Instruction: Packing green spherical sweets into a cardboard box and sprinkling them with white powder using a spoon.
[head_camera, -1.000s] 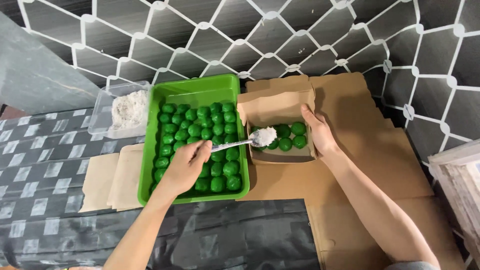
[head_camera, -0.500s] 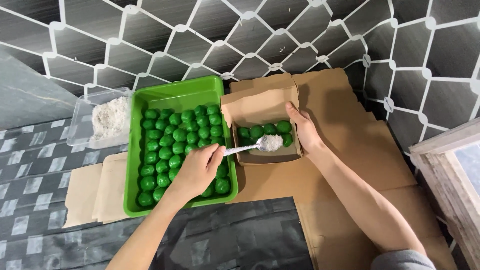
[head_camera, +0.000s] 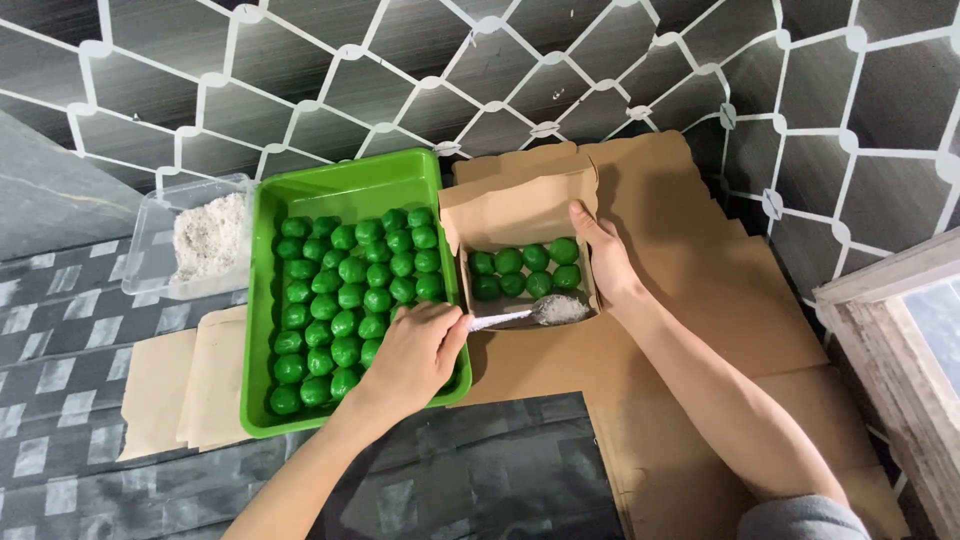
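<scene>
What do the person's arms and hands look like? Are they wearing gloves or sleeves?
No gloves: both the left hand and the right hand are bare, with no rings, watch or bracelets showing. Both forearms are bare too, with no sleeves in sight. A bit of grey cloth shows at the bottom edge, by the right elbow.

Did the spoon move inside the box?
Yes. The spoon went from over the green balls toward the box's empty near side, still in the left hand.
</scene>
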